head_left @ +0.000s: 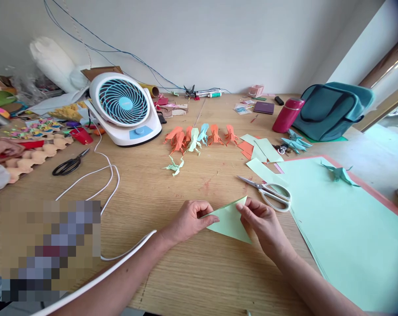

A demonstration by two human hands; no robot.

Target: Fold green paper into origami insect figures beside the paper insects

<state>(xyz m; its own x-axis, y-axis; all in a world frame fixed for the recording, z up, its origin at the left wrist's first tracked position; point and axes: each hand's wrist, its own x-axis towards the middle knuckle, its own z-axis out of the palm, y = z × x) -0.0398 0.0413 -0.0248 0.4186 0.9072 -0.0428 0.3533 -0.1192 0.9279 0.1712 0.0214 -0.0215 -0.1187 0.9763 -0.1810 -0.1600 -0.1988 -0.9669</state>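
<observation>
A light green paper folded into a triangle [230, 221] lies on the wooden table [172, 272] near the front. My left hand [190, 219] pinches its left corner with thumb and fingers closed. At the paper's upper right edge, my right hand [263, 224] presses and grips it with the fingertips. White-handled scissors [271, 193] lie just beyond my right hand. A row of folded orange, green and blue paper figures [200, 137] stands farther back.
A stack of large green sheets [350, 232] covers the right side, with a teal paper figure [340, 173] on it. A white fan [124, 107] with its cable, black scissors [69, 166], a red bottle [287, 115] and a teal bag [332, 109] stand behind. Another person's hand [3, 148] is at the far left.
</observation>
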